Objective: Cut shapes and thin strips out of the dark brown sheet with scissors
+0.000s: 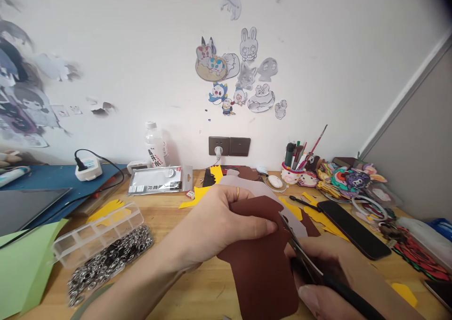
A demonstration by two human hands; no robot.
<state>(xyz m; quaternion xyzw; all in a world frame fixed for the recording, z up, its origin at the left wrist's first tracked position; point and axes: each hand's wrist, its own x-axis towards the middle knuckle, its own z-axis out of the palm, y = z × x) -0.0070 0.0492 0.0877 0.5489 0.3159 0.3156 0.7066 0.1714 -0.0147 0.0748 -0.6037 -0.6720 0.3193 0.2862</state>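
Observation:
A dark brown sheet [263,268], thin like felt or leather, is held up over the desk by my left hand [229,216]. The thumb lies on top of the sheet and the fingers go behind it; a ring shows on one finger. In my right hand [318,273] is a pair of scissors [310,263] with black handles. Their blades meet the sheet's upper right edge, just right of my left thumb. Part of the lower blade and some right fingers are hidden. Behind the sheet lies a pale lilac sheet [254,188].
On the left stands an open clear compartment box [97,230] of metal eyelets or snaps. A water bottle [154,146] and a silver package [158,180] sit near the wall. To the right are a phone [353,228], yellow scraps [325,221] and a pen holder [292,172].

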